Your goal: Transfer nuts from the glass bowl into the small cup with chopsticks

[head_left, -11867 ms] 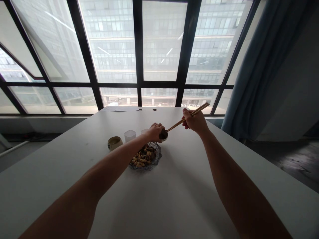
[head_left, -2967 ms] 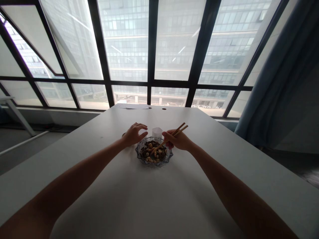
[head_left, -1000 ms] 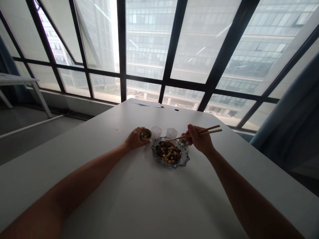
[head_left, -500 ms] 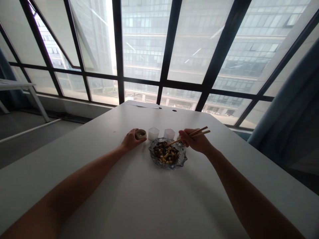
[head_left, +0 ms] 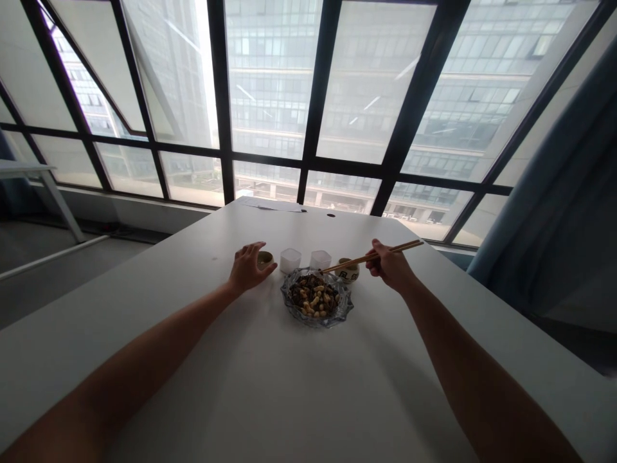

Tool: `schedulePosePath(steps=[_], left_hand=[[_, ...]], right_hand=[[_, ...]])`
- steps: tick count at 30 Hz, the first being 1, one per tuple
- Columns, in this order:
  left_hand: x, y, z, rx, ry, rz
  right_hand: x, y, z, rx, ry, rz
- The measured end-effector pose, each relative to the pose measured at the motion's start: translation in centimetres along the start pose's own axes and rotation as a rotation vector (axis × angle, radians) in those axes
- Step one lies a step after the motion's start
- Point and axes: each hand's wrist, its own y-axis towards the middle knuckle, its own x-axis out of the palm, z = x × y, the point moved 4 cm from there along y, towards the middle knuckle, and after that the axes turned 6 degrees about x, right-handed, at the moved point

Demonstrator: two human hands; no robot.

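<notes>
A pair of wooden chopsticks (head_left: 359, 258) is held in my right hand (head_left: 389, 265), their tips over the far rim of a clear glass bowl (head_left: 341, 314). Peanuts and dark pieces (head_left: 315, 296) fill this bowl. Close to my right hand stands a small cup with dark characters (head_left: 348, 272). My left hand (head_left: 249, 267) has its thumb and fingers spread beside another small cup (head_left: 265, 258), partly hidden by the hand. Two white translucent cups (head_left: 290, 260) (head_left: 320, 260) stand behind the bowl, between the small cups.
The white table (head_left: 289, 399) reaches toward large windows. Paper (head_left: 270, 206) lies at its far edge near two dark holes. A second white table (head_left: 24, 168) stands at left, and a blue curtain (head_left: 535, 206) hangs at right.
My left hand has opened and let go of the left small cup. My right hand has moved slightly right with the chopsticks, uncovering the right small cup. The view has shifted a little.
</notes>
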Motion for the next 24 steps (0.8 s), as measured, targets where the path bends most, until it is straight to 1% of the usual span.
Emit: schedulePosePath(steps=[1,3,6,8,10,12,13,15,16,19,21,24], left_hand=[[-0.1,0.4,0.6,0.033,0.014,-0.005],[0.2,1.4,2.0,0.069,0.034,-0.046],[1.5,3.0,3.8,0.065,0.041,-0.168],[2.7,4.1,4.7,0.010,0.045,-0.271],[3.9,5.0,5.2,-0.070,0.067,-0.371],[4.8,5.7,5.3,-0.134,0.091,-0.433],[5.0,5.9,5.2,-0.153,0.091,-0.445],[5.3,6.2,5.1,-0.136,0.049,-0.415],[5.2,6.3,5.1,-0.086,0.012,-0.373],[4.5,6.0,5.5,0.164,-0.105,-0.203],[4.0,5.7,5.6,0.273,-0.146,-0.131],[3.7,5.3,5.4,0.285,-0.163,-0.110]], right_hand=[[-0.5,0.2,0.3,0.032,0.027,0.008],[-1.3,0.4,0.5,0.019,0.037,0.000],[-1.9,0.3,0.1,-0.117,0.006,-0.033],[-2.0,0.1,-0.1,-0.195,-0.012,-0.059],[-2.0,0.0,-0.3,-0.235,-0.025,-0.076],[-2.1,-0.1,-0.4,-0.251,-0.035,-0.079],[-2.1,-0.2,-0.4,-0.254,-0.035,-0.077],[-2.2,-0.2,-0.6,-0.262,-0.026,-0.073],[-2.2,-0.2,-0.6,-0.266,-0.018,-0.069],[-2.2,-0.3,-0.9,-0.286,0.004,-0.042],[-2.1,-0.4,-1.1,-0.302,0.012,-0.028],[-1.8,-0.6,-1.1,-0.314,0.014,-0.024]])
